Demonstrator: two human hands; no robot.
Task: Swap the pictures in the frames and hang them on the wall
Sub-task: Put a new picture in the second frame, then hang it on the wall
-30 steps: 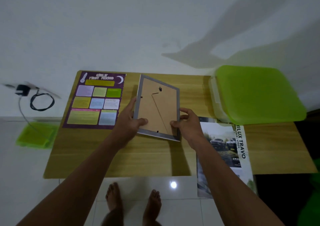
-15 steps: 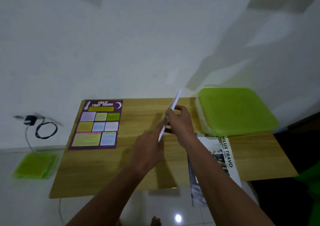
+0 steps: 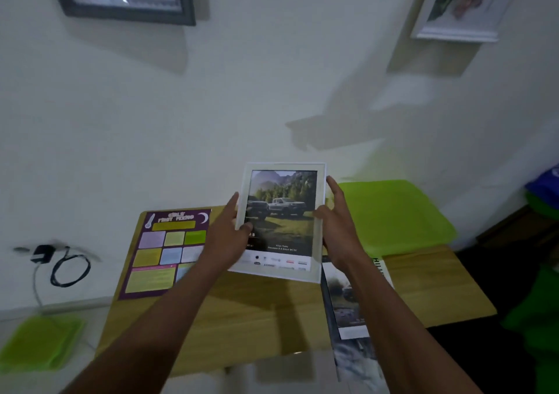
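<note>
Head view shows a white frame (image 3: 282,221) upright between both hands, picture facing the camera. Left hand (image 3: 225,236) grips its left edge; right hand (image 3: 337,227) grips its right edge above the wooden table (image 3: 257,318).

A light wooden table (image 3: 242,327) fills the 6 o'clock area, pushed against a white wall (image 3: 211,106); on its far right corner, at about 4 o'clock, sits a plastic container with a bright green lid (image 3: 393,215). At 8 o'clock a black charger (image 3: 42,254) is against the wall with its cable in a loop just beside it, and below that, at 7 o'clock, a flat green plastic piece (image 3: 39,343) lies on the pale floor. At 3 o'clock a blue object (image 3: 544,186) is cut off by the edge.
</note>
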